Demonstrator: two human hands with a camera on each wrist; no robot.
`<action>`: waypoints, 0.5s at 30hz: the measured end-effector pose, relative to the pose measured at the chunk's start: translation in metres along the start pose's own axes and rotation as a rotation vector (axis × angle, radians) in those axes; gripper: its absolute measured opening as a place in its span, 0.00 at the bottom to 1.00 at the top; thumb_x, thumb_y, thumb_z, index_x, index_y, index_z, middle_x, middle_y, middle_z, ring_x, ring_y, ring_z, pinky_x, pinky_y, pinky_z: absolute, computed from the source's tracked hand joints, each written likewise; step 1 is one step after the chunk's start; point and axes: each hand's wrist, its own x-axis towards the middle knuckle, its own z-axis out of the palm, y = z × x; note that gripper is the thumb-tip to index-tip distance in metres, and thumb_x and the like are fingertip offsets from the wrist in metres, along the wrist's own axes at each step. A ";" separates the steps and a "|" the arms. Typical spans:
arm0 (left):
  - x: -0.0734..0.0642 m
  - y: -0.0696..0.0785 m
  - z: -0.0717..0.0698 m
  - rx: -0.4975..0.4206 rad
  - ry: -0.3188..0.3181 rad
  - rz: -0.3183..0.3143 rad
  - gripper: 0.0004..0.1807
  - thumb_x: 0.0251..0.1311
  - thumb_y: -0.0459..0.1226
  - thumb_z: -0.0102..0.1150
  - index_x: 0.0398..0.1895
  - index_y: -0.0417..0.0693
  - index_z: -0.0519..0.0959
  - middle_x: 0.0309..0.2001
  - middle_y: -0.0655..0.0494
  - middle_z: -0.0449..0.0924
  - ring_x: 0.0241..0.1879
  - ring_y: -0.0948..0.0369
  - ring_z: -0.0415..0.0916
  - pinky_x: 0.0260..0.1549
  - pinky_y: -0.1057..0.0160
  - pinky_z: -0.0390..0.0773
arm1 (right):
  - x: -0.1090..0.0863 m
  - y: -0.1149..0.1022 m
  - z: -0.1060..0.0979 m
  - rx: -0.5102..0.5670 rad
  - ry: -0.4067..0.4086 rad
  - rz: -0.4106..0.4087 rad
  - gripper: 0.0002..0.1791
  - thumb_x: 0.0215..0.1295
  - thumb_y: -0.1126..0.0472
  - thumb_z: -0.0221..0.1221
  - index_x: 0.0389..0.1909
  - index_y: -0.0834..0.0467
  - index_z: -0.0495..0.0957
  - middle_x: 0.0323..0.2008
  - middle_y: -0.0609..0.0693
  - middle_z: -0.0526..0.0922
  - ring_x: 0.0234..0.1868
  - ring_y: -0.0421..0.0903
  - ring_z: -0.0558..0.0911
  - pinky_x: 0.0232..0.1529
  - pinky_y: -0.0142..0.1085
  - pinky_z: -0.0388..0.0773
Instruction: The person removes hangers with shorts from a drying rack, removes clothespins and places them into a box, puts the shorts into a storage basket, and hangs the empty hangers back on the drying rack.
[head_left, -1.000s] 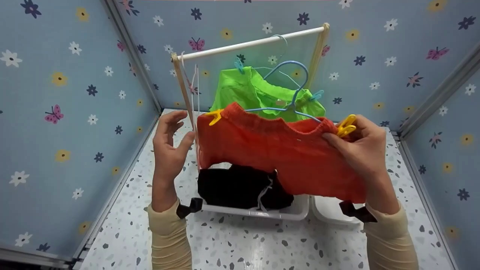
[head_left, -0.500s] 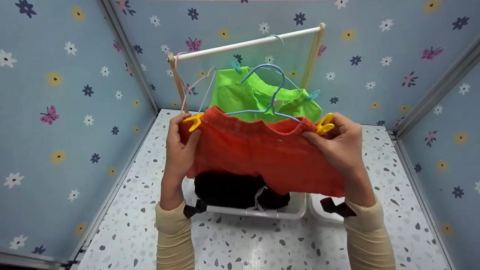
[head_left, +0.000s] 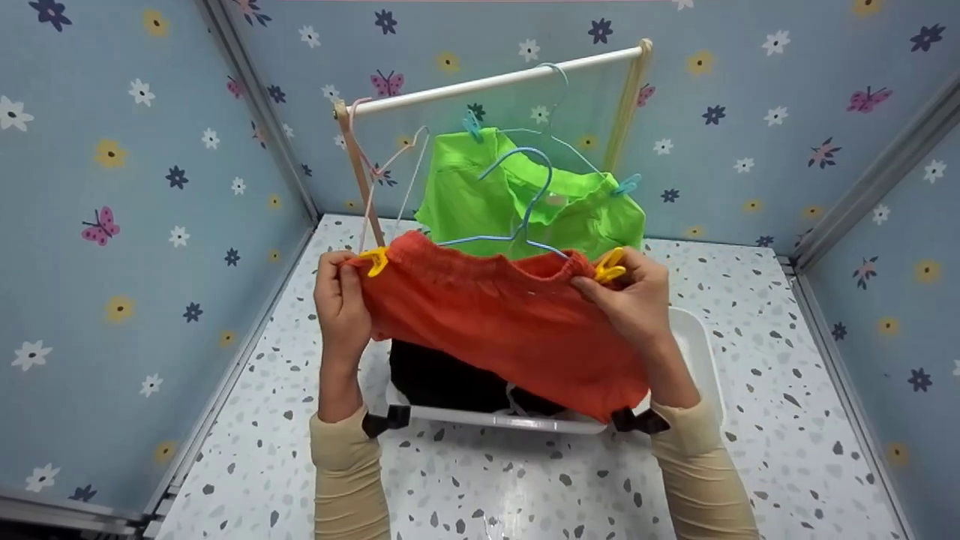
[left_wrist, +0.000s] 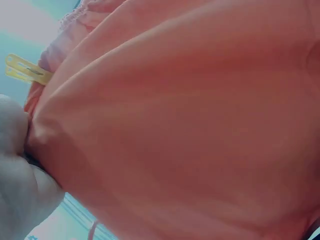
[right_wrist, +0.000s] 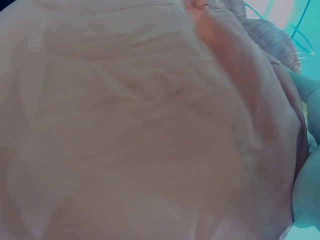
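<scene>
Red-orange shorts (head_left: 495, 322) with an elastic waistband hang between both hands in the head view. A blue hanger (head_left: 529, 202) stands up out of the waistband. My left hand (head_left: 343, 311) pinches the left side of the shorts, close beside a yellow clothespin (head_left: 375, 261). At the right end of the waistband my right hand (head_left: 634, 296) grips the fabric, with a second yellow clothespin (head_left: 611, 265) by its fingers. The left wrist view shows the cloth pinched below the yellow clothespin (left_wrist: 29, 70). Shorts fabric (right_wrist: 150, 125) fills most of the right wrist view.
Behind, bright green shorts (head_left: 465, 180) hang from a rack with a white rod (head_left: 495, 81). A pink hanger (head_left: 375, 176) hangs at its left end. Black clothing (head_left: 442, 379) lies in a white tray (head_left: 510, 421) below. Another white tray (head_left: 701, 337) stands right.
My left hand has closed on the left side of the shorts. My right hand has moved left and slightly down, bringing the shorts and blue hanger along. The hanger's hook has turned leftward.
</scene>
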 end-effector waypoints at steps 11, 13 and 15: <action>0.002 -0.001 -0.005 0.065 0.200 0.185 0.08 0.70 0.25 0.46 0.36 0.23 0.70 0.32 0.43 0.73 0.33 0.61 0.71 0.35 0.66 0.70 | -0.019 0.070 0.021 0.202 -0.076 0.057 0.10 0.66 0.71 0.55 0.42 0.75 0.69 0.28 0.51 0.77 0.26 0.39 0.77 0.25 0.28 0.73; 0.001 -0.002 -0.005 0.080 0.207 0.205 0.10 0.70 0.28 0.47 0.35 0.24 0.71 0.30 0.40 0.71 0.33 0.60 0.70 0.34 0.66 0.69 | -0.022 0.074 0.019 0.231 -0.118 0.094 0.11 0.68 0.69 0.52 0.44 0.75 0.66 0.29 0.51 0.77 0.28 0.40 0.78 0.27 0.29 0.75; 0.001 -0.001 -0.004 0.094 0.209 0.227 0.12 0.71 0.30 0.48 0.34 0.25 0.71 0.30 0.38 0.70 0.32 0.60 0.70 0.34 0.65 0.69 | -0.025 0.076 0.015 0.231 -0.158 0.144 0.10 0.70 0.70 0.50 0.46 0.75 0.66 0.31 0.52 0.75 0.29 0.41 0.79 0.30 0.31 0.77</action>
